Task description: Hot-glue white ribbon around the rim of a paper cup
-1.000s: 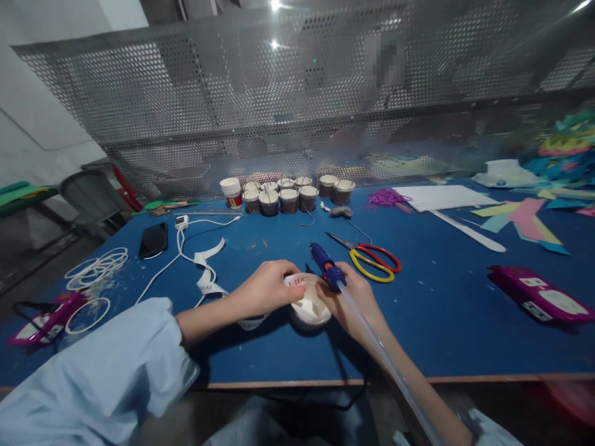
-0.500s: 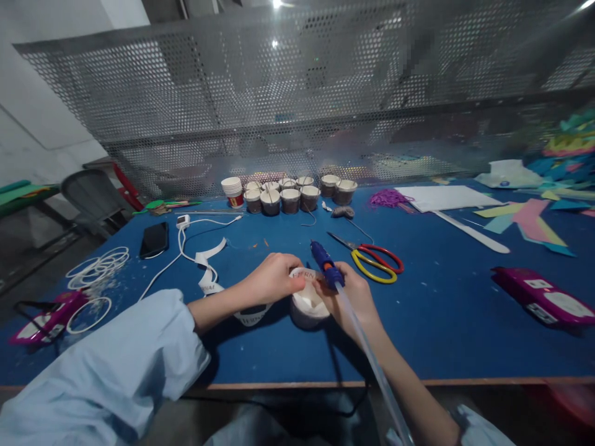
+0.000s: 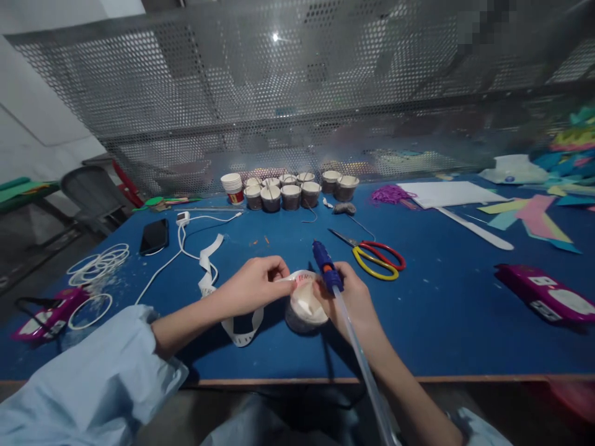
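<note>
A paper cup [image 3: 304,319] with a grey outside and a pale inside stands near the table's front edge, between my hands. My left hand [image 3: 258,282] pinches a white printed ribbon [image 3: 246,339] at the cup's left rim. Part of the ribbon runs along the far rim, and the rest loops down on the left. My right hand [image 3: 351,297] is closed around a blue hot glue gun [image 3: 327,266], nozzle pointing away from me, with a long clear glue stick [image 3: 360,353] trailing back. Its fingertips also touch the cup's right rim; the palm side is hidden.
Scissors [image 3: 376,257] with red and yellow handles lie right of the glue gun. Behind stand several grey cups [image 3: 290,198] and a cup stack [image 3: 232,189]. A phone [image 3: 155,236], white cables [image 3: 181,248], purple yarn [image 3: 388,194] and a purple device [image 3: 543,291] lie around.
My left hand has drawn slightly left and away from the cup with the ribbon, whose loose loop has shifted lower left. My right hand stays at the cup with the glue gun.
</note>
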Demonstrator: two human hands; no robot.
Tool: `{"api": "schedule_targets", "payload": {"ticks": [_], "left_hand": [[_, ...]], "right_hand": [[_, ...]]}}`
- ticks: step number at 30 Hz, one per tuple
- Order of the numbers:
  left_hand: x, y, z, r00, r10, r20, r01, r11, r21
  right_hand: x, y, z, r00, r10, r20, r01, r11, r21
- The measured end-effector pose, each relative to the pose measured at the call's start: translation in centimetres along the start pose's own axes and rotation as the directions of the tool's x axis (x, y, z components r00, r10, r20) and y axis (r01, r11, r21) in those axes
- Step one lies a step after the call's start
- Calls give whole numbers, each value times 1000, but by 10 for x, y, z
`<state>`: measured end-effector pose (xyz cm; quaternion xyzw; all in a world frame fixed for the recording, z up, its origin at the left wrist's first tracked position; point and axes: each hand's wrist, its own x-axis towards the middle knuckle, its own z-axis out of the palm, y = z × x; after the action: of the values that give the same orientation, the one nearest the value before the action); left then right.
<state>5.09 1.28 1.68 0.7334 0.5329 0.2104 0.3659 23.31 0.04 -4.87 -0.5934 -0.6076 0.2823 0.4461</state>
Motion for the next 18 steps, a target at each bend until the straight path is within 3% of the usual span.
{"api": "schedule_targets", "payload": {"ticks": [4, 9, 13, 18], "left_hand": [[-8, -2, 13, 987, 121, -109, -108, 987, 116], [-18, -5, 21, 920, 347, -180, -289, 914, 286], [-31, -5, 25, 895, 434, -107, -356, 837, 417], [-43, -4, 34, 910, 415, 14, -345, 738, 580]], "right_hand": [[-5, -6, -5, 1000, -1, 15, 0, 999, 42], [-7, -5, -42, 998, 37, -56, -31, 994, 105], [2, 0, -76, 982, 191, -3, -188, 966, 178], [25, -8, -94, 978, 207, 14, -203, 942, 267]]}}
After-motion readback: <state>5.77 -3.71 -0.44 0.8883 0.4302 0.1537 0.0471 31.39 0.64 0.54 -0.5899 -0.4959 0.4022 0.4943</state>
